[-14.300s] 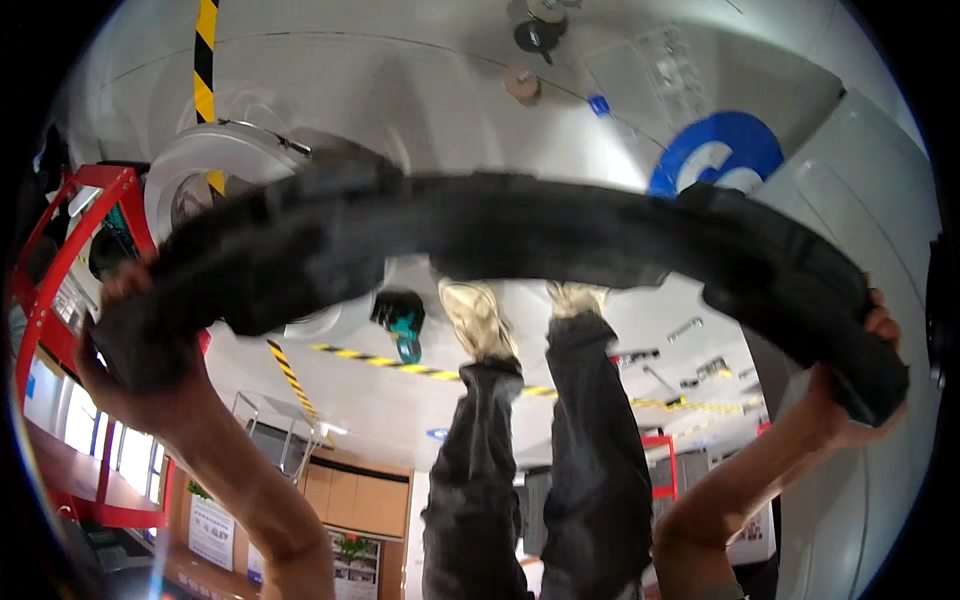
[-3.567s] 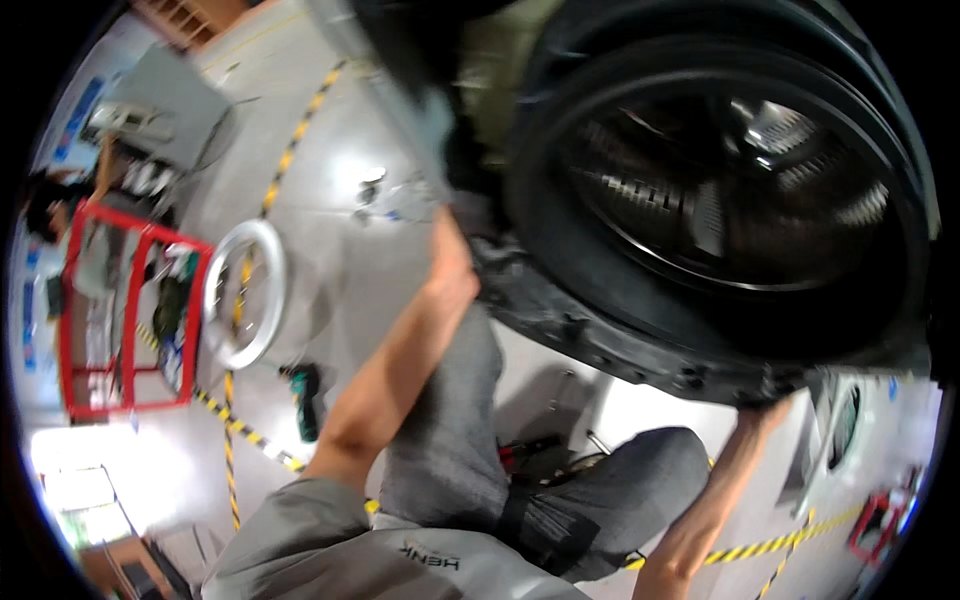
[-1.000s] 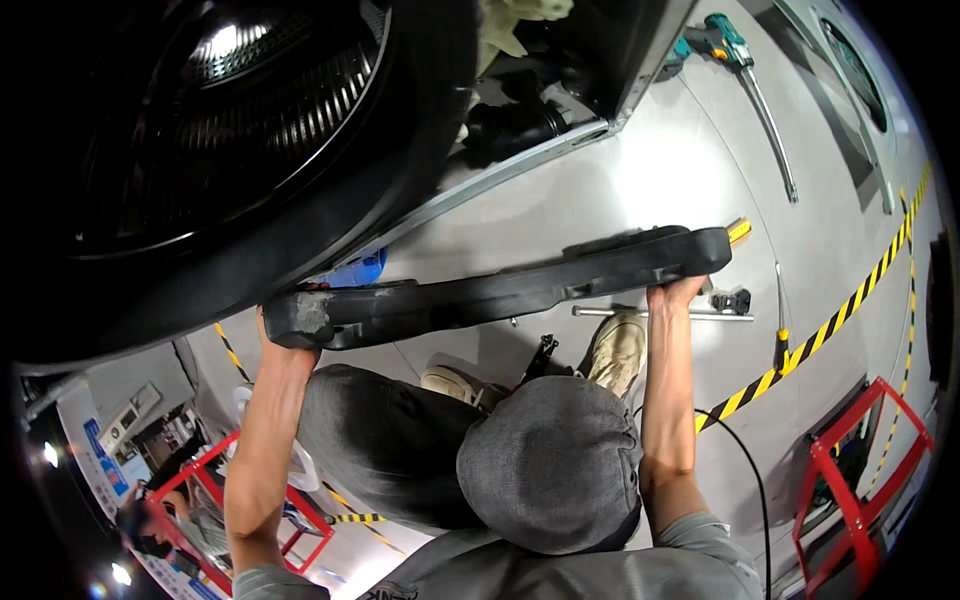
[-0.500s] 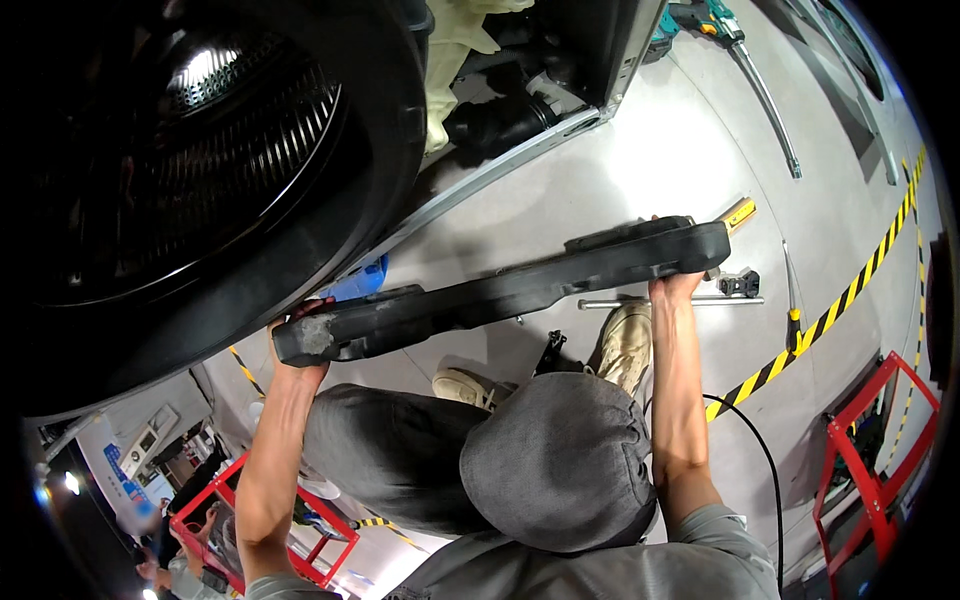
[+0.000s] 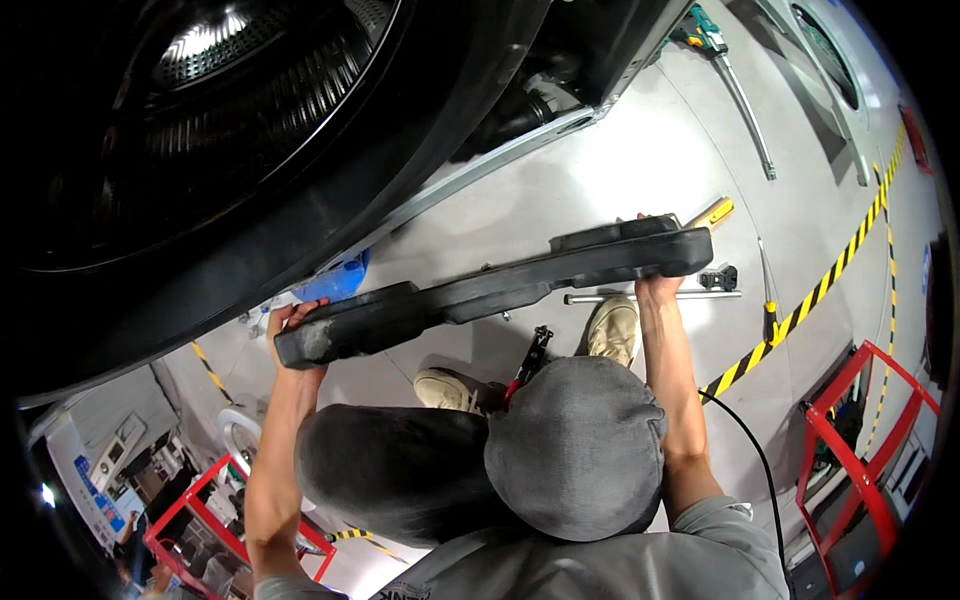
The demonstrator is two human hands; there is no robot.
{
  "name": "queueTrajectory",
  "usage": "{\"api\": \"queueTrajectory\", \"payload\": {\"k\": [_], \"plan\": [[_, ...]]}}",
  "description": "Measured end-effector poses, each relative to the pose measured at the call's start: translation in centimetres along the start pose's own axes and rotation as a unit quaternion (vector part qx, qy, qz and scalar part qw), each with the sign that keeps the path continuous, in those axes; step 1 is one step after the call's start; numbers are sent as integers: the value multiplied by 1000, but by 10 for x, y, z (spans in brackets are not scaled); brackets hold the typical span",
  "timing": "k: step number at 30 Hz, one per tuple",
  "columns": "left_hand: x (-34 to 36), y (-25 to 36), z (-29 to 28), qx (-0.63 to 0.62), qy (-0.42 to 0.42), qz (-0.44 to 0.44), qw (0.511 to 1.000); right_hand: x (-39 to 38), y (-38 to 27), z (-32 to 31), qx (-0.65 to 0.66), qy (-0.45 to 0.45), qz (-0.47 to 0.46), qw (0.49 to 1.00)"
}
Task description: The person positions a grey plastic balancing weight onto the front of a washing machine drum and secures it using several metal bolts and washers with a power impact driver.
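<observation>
I hold a long black curved bar (image 5: 500,285) level in front of me, above my knees. My left hand (image 5: 296,322) grips its thick left end from below. The right end sits in my right hand (image 5: 657,287), fingers wrapped around the underside. Just above and left of the bar looms a large black drum (image 5: 230,130) with a perforated metal inside, set in a grey machine frame (image 5: 520,150). My grey-trousered knees (image 5: 575,450) and pale shoes (image 5: 612,330) show beneath the bar.
On the grey floor lie red-handled pliers (image 5: 530,355), a metal rod (image 5: 650,296), a yellow-handled screwdriver (image 5: 716,212) and a long bar with a teal handle (image 5: 730,70). Yellow-black tape (image 5: 800,310) crosses at right beside a red frame (image 5: 860,440). A black cable (image 5: 750,450) trails by my right arm.
The black bar stays gripped in both hands and sits slightly lower and further left in view. The drum fills more of the upper left.
</observation>
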State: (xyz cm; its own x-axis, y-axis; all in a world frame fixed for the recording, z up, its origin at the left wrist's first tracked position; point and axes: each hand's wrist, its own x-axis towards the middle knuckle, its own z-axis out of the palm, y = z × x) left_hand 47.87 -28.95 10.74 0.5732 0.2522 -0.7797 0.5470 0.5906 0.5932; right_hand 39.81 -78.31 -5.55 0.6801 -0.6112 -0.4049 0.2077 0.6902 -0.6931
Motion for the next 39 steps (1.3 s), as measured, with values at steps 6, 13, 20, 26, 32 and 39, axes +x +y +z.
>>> {"api": "queueTrajectory", "payload": {"k": [6,13,20,26,32,39], "plan": [[-2,-15,-22,-12,-102,38,994,20,-3,-27,-60,-112,37,991],[-8,-35,-36,-10,-145,132,980,12,-28,-21,-100,-100,162,977],[-40,-36,-24,-35,-52,22,998,-12,-39,16,-123,-47,173,976],[-28,-84,-43,21,-77,281,956,-2,-36,16,-157,-71,148,974],[13,-100,-72,109,-131,434,885,24,-49,23,-152,-180,176,956],[70,-145,-80,125,95,416,896,35,-50,40,-174,-217,125,952]]}}
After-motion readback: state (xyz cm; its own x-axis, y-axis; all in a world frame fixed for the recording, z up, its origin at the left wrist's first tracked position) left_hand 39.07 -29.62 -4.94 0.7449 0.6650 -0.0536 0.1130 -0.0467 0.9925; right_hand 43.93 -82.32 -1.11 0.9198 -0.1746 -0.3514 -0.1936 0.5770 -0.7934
